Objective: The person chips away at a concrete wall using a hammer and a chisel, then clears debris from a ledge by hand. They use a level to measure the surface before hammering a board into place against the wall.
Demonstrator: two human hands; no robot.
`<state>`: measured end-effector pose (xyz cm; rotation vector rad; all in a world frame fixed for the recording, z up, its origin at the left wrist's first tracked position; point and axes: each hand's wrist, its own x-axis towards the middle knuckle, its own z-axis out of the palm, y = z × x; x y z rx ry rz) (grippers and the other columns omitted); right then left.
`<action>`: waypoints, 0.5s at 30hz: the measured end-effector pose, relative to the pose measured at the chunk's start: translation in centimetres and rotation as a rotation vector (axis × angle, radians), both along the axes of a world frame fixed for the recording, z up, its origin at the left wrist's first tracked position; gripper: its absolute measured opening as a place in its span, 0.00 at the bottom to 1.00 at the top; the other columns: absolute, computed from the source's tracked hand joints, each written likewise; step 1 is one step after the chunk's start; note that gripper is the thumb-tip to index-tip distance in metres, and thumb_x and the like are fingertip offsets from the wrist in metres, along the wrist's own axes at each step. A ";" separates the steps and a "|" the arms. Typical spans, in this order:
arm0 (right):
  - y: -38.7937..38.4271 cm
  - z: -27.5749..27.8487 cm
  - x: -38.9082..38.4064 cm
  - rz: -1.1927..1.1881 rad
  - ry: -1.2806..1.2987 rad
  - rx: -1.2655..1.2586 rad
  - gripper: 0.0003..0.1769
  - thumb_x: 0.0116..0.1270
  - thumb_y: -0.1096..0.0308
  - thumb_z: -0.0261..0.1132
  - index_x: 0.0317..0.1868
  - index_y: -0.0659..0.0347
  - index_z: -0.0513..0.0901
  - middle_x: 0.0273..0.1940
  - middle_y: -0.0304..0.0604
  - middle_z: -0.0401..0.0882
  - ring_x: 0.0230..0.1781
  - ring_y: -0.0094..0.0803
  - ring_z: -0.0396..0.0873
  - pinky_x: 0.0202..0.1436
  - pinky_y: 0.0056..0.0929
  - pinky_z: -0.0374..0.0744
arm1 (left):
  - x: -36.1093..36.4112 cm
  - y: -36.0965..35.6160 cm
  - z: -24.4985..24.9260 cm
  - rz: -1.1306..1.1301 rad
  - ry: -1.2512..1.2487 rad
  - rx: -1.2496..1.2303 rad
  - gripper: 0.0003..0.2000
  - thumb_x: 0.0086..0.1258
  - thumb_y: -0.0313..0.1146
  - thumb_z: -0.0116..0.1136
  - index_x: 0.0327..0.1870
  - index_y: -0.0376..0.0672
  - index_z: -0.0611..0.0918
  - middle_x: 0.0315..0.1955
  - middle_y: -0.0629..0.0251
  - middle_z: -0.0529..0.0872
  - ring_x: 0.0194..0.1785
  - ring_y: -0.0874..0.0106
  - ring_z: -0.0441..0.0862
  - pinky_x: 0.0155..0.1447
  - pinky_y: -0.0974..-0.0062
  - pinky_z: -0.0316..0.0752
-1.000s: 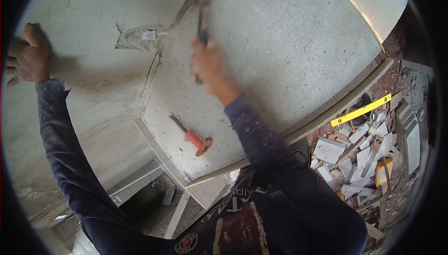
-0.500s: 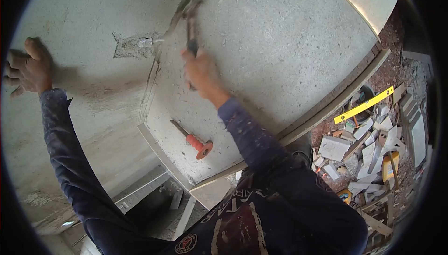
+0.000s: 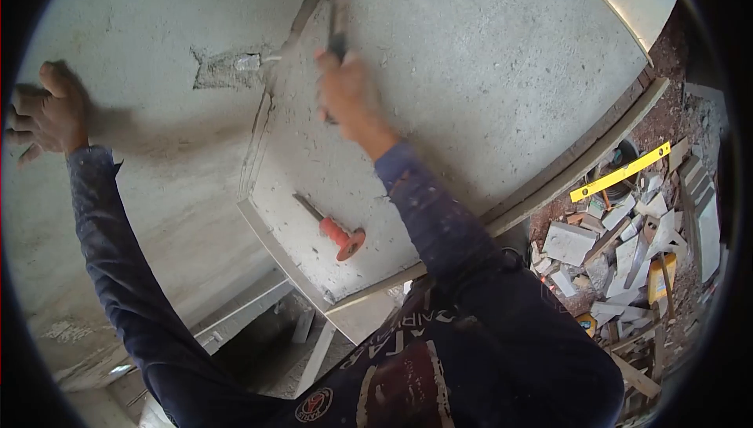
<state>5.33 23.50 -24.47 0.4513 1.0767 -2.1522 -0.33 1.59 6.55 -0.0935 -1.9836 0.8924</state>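
Across the upper middle of the head view, the right hand (image 3: 347, 91) has its fingers wrapped closed around the handle of a blurred hammer (image 3: 339, 24). Its head lies near the seam (image 3: 300, 20) between the concrete slab (image 3: 486, 75) and the plastered wall (image 3: 157, 154); I cannot tell whether it touches. At far left, the left hand (image 3: 53, 110) rests against the wall, fingers spread, slightly bent, gripping nothing. Lower down, a red-gripped chisel (image 3: 341, 238) lies on the slab.

The left arm (image 3: 118, 252) stretches out sideways, the left hand (image 3: 55, 114) splayed. The right arm (image 3: 439, 220) reaches forward, the right hand (image 3: 345, 91) curled into a grip.
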 end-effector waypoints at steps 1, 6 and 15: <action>1.2 -0.1 -1.5 -0.185 0.041 -0.002 0.17 0.76 0.56 0.60 0.41 0.64 0.73 0.24 0.37 0.71 0.17 0.26 0.72 0.18 0.30 0.74 | -1.0 0.2 -0.1 -0.029 0.032 0.016 0.48 0.65 0.77 0.37 0.76 0.46 0.59 0.75 0.41 0.55 0.80 0.39 0.40 0.69 0.20 0.28; 0.9 -0.1 -3.0 -0.976 0.054 -0.138 0.16 0.76 0.57 0.59 0.40 0.63 0.71 0.21 0.35 0.68 0.15 0.25 0.69 0.19 0.30 0.73 | -1.1 -0.7 -0.3 -0.027 0.050 0.038 0.47 0.66 0.76 0.38 0.76 0.47 0.58 0.75 0.41 0.55 0.80 0.41 0.40 0.70 0.20 0.27; 1.1 0.5 0.1 -0.187 -0.096 -0.115 0.13 0.76 0.58 0.59 0.39 0.58 0.69 0.22 0.35 0.70 0.17 0.24 0.70 0.15 0.28 0.72 | -0.8 0.9 -0.2 0.004 0.015 0.048 0.49 0.65 0.76 0.39 0.78 0.46 0.55 0.77 0.42 0.52 0.80 0.42 0.37 0.69 0.20 0.25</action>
